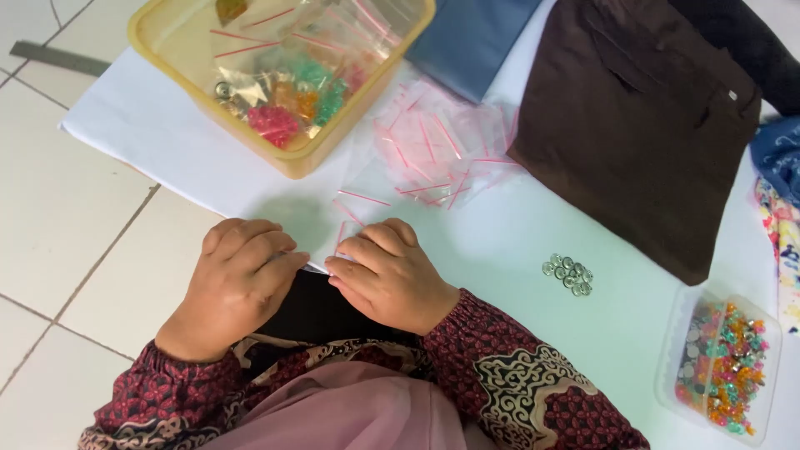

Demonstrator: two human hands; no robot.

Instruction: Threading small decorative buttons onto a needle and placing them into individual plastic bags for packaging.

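Observation:
My left hand (237, 279) and my right hand (390, 275) rest close together at the near edge of a white cloth (500, 225), fingertips meeting. Between them they pinch a small clear zip bag with a red strip (343, 236); most of the bag lies flat on the cloth above my right fingers. A loose pile of the same clear bags (433, 154) lies just beyond. A small cluster of clear round beads (568, 275) sits on the cloth to the right of my right hand.
A yellow plastic tub (292, 158) with filled bags of coloured beads stands at the back left. A clear box of mixed coloured beads (723, 367) is at the right. Brown fabric (642, 117) and blue fabric (467, 42) lie behind. White tiled floor is on the left.

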